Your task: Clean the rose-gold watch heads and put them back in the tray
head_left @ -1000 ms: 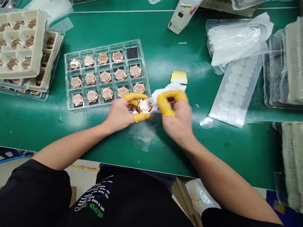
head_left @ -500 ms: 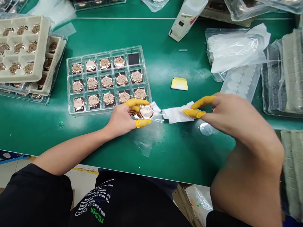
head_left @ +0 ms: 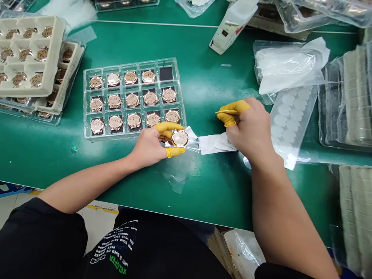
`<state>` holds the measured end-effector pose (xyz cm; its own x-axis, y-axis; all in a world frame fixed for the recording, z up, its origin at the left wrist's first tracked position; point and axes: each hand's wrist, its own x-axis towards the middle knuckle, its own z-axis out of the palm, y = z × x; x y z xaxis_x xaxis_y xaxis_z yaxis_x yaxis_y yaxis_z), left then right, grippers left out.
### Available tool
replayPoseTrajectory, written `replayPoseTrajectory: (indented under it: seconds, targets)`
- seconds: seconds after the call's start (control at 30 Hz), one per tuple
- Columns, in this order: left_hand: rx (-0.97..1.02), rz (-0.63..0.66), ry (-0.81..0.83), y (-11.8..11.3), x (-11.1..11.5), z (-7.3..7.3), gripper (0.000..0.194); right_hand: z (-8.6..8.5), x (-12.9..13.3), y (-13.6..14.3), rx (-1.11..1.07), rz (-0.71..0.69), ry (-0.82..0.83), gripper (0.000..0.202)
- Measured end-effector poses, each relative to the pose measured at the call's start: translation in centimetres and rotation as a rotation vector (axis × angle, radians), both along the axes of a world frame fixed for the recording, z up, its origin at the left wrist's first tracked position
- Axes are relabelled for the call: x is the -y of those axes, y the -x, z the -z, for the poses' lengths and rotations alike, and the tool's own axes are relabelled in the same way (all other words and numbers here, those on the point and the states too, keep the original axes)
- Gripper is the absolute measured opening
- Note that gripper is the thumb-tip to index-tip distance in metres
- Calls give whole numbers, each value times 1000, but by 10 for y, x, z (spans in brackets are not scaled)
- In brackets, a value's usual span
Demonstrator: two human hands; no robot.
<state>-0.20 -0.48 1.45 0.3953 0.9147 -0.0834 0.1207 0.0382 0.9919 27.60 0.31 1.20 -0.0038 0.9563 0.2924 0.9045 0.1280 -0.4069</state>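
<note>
My left hand (head_left: 157, 143), in yellow finger cots, is closed around a rose-gold watch case (head_left: 179, 138) with its back facing up. White tissue and clear film stick out beneath the case. Just to the right, a folded white wipe (head_left: 213, 143) lies on the green table. My right hand (head_left: 247, 124), also in yellow finger cots, is closed above the wipe's right end, pinching a small yellow pad (head_left: 225, 112) seen nearly edge-on. Left of centre, a clear compartment tray (head_left: 134, 136) holds several similar watch cases; its far right compartment shows only a black insert.
Cream trays (head_left: 55, 83) of watch cases are stacked at left. At right lie a bag of white wipes (head_left: 290, 66), a sheet of round stickers (head_left: 290, 112) and stacked clear trays (head_left: 337, 131). A white box-like holder (head_left: 225, 37) stands at the back.
My right hand has let go of the white wipe, moved up and left, and taken the yellow pad off the table. My left hand still holds the watch case in place.
</note>
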Motion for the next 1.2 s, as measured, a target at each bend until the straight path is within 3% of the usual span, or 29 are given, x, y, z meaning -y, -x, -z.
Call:
replayPoseTrajectory:
  seconds: [0.17,0.4,0.53,0.77,0.9,1.03,1.2]
  targets:
    - [14,16,9,-1,0,0,57,-25,28,33,-98,-313,-223,8]
    - [19,28,-27,-1,-1,6,56,-26,35,78,-112,-537,-396,40]
    - [3,42,-28,0,-2,6,54,-25,33,89,-7,-526,-460,36]
    - [-28,44,-59,1,-2,5,49,-15,28,106,75,-359,-534,29]
    - [-2,54,-33,1,-1,4,55,-12,26,100,-54,-289,-555,29]
    - [-7,44,-16,1,-1,3,58,-21,30,83,-148,-355,-564,41]
    - [26,44,-14,1,1,4,57,-26,39,74,-126,-484,-388,43]
